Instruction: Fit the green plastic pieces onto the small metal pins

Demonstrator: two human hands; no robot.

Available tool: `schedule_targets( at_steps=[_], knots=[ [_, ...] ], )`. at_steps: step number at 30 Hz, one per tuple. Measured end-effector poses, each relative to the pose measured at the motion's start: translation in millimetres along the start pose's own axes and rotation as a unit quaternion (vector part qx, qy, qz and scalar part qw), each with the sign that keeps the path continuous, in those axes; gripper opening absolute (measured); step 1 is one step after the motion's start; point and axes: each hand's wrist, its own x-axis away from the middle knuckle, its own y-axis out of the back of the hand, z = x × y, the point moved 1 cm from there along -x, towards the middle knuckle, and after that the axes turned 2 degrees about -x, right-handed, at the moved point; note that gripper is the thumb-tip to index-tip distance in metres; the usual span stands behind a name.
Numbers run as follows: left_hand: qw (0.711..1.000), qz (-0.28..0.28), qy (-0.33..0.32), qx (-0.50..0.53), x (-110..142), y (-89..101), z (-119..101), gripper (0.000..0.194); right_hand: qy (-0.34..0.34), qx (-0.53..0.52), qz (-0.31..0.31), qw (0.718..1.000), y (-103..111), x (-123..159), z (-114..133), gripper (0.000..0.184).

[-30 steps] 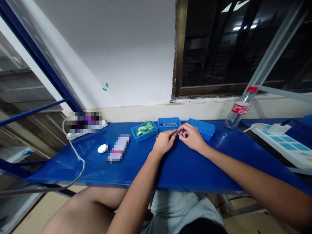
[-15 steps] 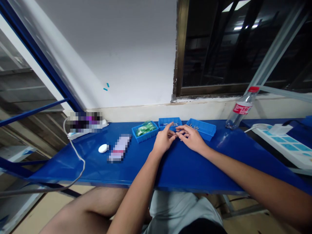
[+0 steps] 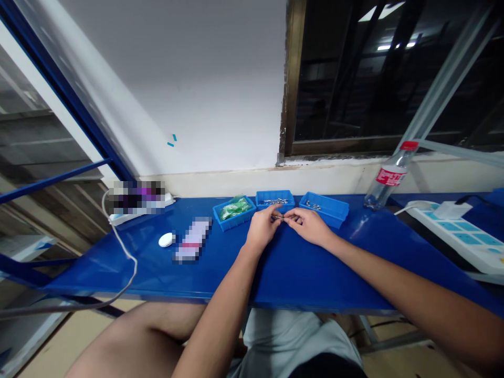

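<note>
My left hand (image 3: pixel 262 229) and my right hand (image 3: pixel 308 226) meet over the blue table (image 3: pixel 283 265), just in front of three small blue bins. Both hands are pinched on a small thin metal part (image 3: pixel 278 217) held between their fingertips. The middle bin (image 3: pixel 274 199) behind them holds small metal pieces. More small metal pieces lie in the right bin (image 3: pixel 324 208), and green packets fill the left bin (image 3: pixel 233 212).
A clear plastic bottle (image 3: pixel 388 177) with a red cap leans at the back right. A white power strip (image 3: pixel 457 232) lies at the far right. A white oval object (image 3: pixel 166 240), a blurred flat item (image 3: pixel 192 240) and a white cable (image 3: pixel 122 247) lie at the left.
The hands parted slightly with fingers reaching toward the middle bin, then came back together. Now both pinch the small metal part between them.
</note>
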Motion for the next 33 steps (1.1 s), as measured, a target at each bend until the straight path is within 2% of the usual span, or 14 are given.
schedule_targets(
  at_steps=[4, 7, 10, 14, 16, 18, 21, 24, 27, 30, 33],
  knots=[
    [1.000, -0.015, -0.005, 0.016, 0.0, -0.3, -0.1, 0.048, 0.047, 0.080, 0.030, 0.995, 3.4, -0.5, 0.9, 0.024],
    [0.999, -0.025, -0.010, 0.022, 0.0, -0.2, 0.5, 0.051, 0.049, 0.064, 0.030, 0.996, 5.2, -2.5, 0.7, 0.028],
    [0.998, -0.055, 0.002, 0.001, 0.5, 1.8, 1.8, 0.049, -0.011, -0.018, 0.007, 1.000, 4.8, -7.9, -4.5, 0.030],
    [0.996, -0.088, 0.023, -0.027, 2.3, 5.3, 3.1, 0.042, -0.083, -0.130, -0.031, 0.988, 2.5, -19.4, -13.1, 0.041],
    [0.995, -0.092, 0.025, -0.037, 3.3, 6.2, 3.1, 0.041, -0.124, -0.135, -0.035, 0.982, 1.9, -23.1, -14.1, 0.049],
    [0.994, -0.094, 0.027, -0.043, 3.9, 6.3, 2.8, 0.041, -0.132, -0.091, -0.027, 0.987, 1.7, -23.3, -11.8, 0.053],
    [0.993, -0.103, 0.027, -0.045, 4.0, 5.3, 2.9, 0.040, -0.036, 0.023, -0.009, 0.999, 0.2, -18.2, -5.3, 0.040],
    [0.992, -0.113, 0.020, -0.042, 3.6, 3.9, 4.2, 0.038, 0.092, 0.098, 0.025, 0.991, -5.3, -12.3, -1.3, 0.021],
    [0.992, -0.116, 0.021, -0.041, 3.5, 2.7, 5.7, 0.037, 0.186, 0.129, 0.080, 0.971, -12.3, -9.7, -0.9, 0.026],
    [0.992, -0.116, 0.026, -0.045, 3.5, 2.4, 5.6, 0.036, 0.214, 0.144, 0.125, 0.958, -16.1, -9.7, -1.7, 0.033],
    [0.992, -0.114, 0.025, -0.047, 3.5, 2.6, 4.1, 0.036, 0.217, 0.155, 0.136, 0.954, -15.6, -10.6, -3.3, 0.031]
  ],
)
